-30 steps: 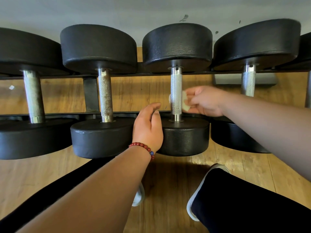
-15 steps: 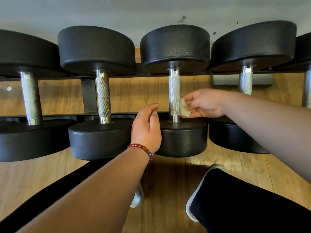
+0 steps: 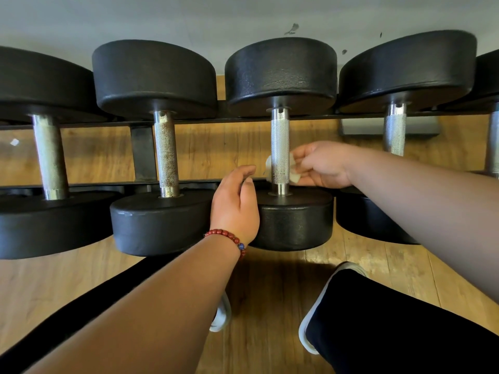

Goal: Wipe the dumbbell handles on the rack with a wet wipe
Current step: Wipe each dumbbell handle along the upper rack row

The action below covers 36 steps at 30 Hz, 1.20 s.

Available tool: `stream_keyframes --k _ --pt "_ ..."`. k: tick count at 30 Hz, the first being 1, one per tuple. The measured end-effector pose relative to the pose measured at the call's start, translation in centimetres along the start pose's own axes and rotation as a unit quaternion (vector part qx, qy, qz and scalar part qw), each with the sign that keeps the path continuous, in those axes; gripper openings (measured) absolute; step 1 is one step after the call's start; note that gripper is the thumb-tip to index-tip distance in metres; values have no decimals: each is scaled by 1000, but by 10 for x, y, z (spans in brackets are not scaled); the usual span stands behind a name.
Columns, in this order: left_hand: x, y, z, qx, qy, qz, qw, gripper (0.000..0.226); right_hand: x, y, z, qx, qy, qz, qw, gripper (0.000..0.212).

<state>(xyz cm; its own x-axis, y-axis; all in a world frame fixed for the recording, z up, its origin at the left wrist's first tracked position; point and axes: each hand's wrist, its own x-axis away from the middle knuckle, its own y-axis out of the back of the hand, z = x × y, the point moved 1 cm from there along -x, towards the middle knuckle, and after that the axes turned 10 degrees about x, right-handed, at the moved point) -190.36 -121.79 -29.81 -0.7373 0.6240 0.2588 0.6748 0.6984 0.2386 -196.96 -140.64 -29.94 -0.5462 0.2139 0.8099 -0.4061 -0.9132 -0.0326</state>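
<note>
Dumbbell handle [image 3: 280, 141], knurled steel, wet wipe [image 3: 294, 178] around it, pinched in right grip [image 3: 324, 166]; left grip [image 3: 233, 206] slack.

1. No text, number, brand or sign can be read anywhere in view.
2. Dumbbells [image 3: 280, 71]: the black heads show plain faces from this angle, with no legible marking.
3. White scrap [image 3: 14, 142] on the floor [image 3: 81, 279]: too small to tell whether it carries print.
4. Dark marks [image 3: 292, 28] on the wall [image 3: 189, 17]: smudges, not letters.
</note>
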Motion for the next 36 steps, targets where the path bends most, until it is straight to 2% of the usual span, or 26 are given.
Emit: stream_keyframes --k 4,8,14,17,19,21,23,26,29,33,36 --pt "0 0 -1 1 -1 0 1000 35 11 5 0 124 -35 16 992 35" --pt "0 0 -2 0 1 5 1000 34 25 9 4 126 -22 -16 992 30" --pt "0 1 -11 -7 25 39 999 36 48 -3 -10 17 46 -113 992 28" --pt "1 4 -21 12 57 72 996 41 64 -14 -12 -78 95 -146 982 30" --pt "2 7 -36 30 47 77 995 44 72 -26 -13 -144 127 -151 970 30" --pt "-7 11 -54 52 15 77 996 48 77 -38 -11 -156 148 -171 962 28" --pt "-16 14 -67 67 11 104 992 50 80 -48 -6 -113 176 -191 959 25" --pt "-18 13 -66 108 53 128 984 20 79 -60 0 -75 217 -206 951 23" --pt "-19 8 -60 140 78 65 985 3 78 -62 -5 -2 230 -276 933 22" --pt "-41 10 -48 92 95 -45 990 17 83 -58 -17 180 258 -355 880 27" --pt "-61 2 -45 54 115 -39 991 18 77 -59 -29 275 246 -394 842 34"
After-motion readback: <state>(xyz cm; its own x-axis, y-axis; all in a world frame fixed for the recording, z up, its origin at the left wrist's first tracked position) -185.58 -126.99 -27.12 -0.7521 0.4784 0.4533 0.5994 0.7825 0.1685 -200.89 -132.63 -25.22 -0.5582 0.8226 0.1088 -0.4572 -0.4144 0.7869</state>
